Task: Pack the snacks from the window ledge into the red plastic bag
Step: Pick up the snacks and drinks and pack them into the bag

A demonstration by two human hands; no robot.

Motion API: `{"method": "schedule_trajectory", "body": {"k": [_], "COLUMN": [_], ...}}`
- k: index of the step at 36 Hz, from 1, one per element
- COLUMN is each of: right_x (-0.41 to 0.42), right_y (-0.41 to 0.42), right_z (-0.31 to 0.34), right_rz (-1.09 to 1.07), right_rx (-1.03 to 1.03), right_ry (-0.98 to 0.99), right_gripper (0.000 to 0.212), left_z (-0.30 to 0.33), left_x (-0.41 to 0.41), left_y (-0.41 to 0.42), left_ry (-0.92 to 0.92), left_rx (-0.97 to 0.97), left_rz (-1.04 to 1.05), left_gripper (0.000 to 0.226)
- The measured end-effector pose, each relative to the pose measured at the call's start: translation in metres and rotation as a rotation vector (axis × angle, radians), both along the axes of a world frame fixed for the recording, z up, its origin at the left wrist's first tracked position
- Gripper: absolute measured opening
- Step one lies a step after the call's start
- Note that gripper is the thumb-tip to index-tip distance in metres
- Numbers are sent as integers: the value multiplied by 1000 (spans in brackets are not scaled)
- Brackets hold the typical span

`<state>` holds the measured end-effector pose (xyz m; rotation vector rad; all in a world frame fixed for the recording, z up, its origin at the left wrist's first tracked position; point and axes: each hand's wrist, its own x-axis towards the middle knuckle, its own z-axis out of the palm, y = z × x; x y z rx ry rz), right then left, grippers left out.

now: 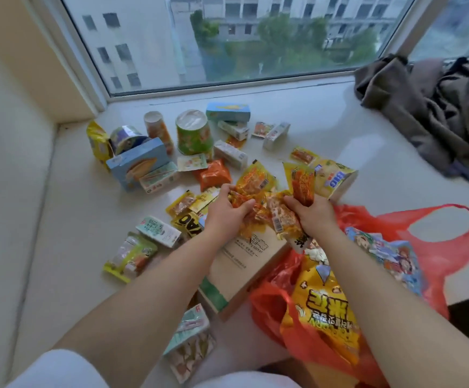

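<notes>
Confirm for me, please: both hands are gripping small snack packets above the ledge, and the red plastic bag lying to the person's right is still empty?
Not quite: the head view shows the red plastic bag already holds snacks, including a large yellow popcorn bag. The rest is right.

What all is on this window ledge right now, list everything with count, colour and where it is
red plastic bag: one, red, near right, open.
yellow popcorn bag: one, yellow, inside the bag.
brown box: one, tan, at the bag's left edge.
blue boxes: two, light blue, far left and by the window.
snack cups: two, green and orange, far centre.
small packets: many, mostly orange and yellow, scattered mid-ledge.
clothes: one pile, brown-grey, far right.
left hand: grip on orange packets.
right hand: grip on orange packets.
</notes>
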<state>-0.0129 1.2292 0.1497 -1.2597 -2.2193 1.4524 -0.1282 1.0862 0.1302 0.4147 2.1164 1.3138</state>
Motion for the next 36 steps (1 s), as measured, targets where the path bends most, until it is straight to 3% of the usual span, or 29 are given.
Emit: {"method": "schedule_trajectory", "body": {"k": [9,13,17,22,32,36], "right_x": [103,142,173,194,203,201], "right_y": [28,43,54,66,66,66], "right_z": [3,1,-10,-39,-78,-82], "right_rz": [-124,-114,-81,52,375,484], "right_rx": [37,55,126,169,361,468], "right_ry": [42,38,-12,-121,-220,-279], "right_gripper": [21,11,17,17,26,33], "left_z": [8,7,-3,-23,-61,-68], "left_x": [83,120,154,187,227,230], "left_y": [51,70,81,82,66,65], "left_ry": [123,140,165,163,443,336], "left_rx": [-115,-165,-213,-362,-572,-602], "left_rz": [-183,-223,-246,-266,-252,-264], "left_gripper": [43,46,47,46,56,60]}}
